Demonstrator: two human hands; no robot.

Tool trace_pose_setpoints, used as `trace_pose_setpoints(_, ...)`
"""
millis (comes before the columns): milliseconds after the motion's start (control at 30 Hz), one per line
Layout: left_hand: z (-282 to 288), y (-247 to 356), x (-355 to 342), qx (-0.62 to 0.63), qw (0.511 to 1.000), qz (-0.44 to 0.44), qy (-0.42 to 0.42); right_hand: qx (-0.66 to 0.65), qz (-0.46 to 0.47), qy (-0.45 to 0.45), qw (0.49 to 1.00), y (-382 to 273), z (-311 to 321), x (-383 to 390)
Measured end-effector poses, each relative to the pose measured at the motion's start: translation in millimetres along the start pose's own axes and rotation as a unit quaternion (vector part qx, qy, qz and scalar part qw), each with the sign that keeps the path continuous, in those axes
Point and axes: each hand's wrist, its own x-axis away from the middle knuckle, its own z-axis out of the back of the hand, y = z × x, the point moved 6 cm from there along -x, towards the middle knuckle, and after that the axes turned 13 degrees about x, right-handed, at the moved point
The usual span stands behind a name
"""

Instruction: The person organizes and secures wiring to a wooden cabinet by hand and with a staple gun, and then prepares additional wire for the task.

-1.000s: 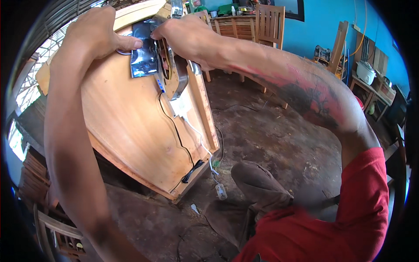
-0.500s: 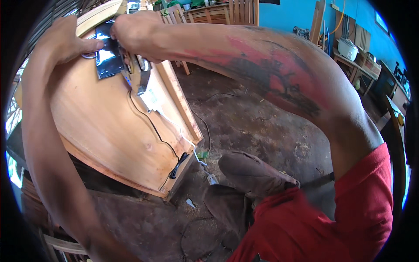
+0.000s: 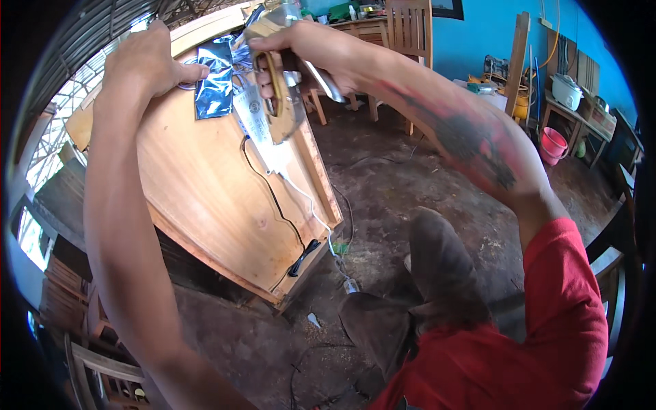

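Since the head view is the only one, everything here is judged from it: the work seems partway along, with several pieces laid out on the wooden panel [image 3: 198, 174] and none of them plainly finished. Already in place is the white unit [image 3: 256, 130], lying on the panel's upper right part, its white cord [image 3: 311, 205] leaving the lower end, passing over the panel's bottom edge and seeming to lead to the pale block [image 3: 350, 285] by the person's knee. A thin black lead [image 3: 268, 188] runs down the panel to a tied bundle [image 3: 303, 258] near the bottom edge; that bundle looks unused. Left undone, as far as can be judged, are the loose wires [image 3: 240, 58], which sit bunched between the shiny blue packet [image 3: 216, 89] and the tool [image 3: 279, 82], and the packet itself, on which no fastening can be made out. The packet lies flat near the panel's top, just left of the white unit. The left hand [image 3: 142, 65] stretches its thumb out to the packet's left edge, the tip touching it; the other fingers are mostly hidden, so how far apart they stand, or whether they pinch anything, I cannot tell. The right hand [image 3: 307, 44] is closed around the tool, fingers through its yellowish looped handle and thumb along the top, with the tool's metal parts blurred over the panel's right side and the white unit just beside it.
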Motion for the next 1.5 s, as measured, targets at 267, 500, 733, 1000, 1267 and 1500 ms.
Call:
trace_pose_setpoints(267, 7, 6, 14, 0.01, 0.999, 0.017, 0.036, -0.043, -0.074, -0.002, 0.996, 24, -2, 57)
trace_pose_setpoints(500, -30, 29, 61, -0.024, 0.949, -0.194, 0.249, -0.092, -0.018, -0.005, 0.996, 29, -6, 28)
trace_pose_setpoints(733, -32, 24, 63, 0.017, 0.957, -0.152, 0.248, 0.026, 0.012, -0.014, 0.999, -12, -17, 9)
trace_pose_setpoints(1000, -38, 22, 67, 0.033, 0.935, -0.187, 0.3, 0.05, -0.023, -0.008, 0.998, -13, -35, -13)
trace_pose_setpoints(1267, -32, 20, 69, 0.03, 0.933, -0.182, 0.31, 0.015, -0.055, 0.004, 0.998, -30, -43, -6)
trace_pose_setpoints(1500, -1, 20, 55, 0.07, 0.936, -0.203, 0.278, 0.077, -0.075, 0.0, 0.994, -31, -47, -12)
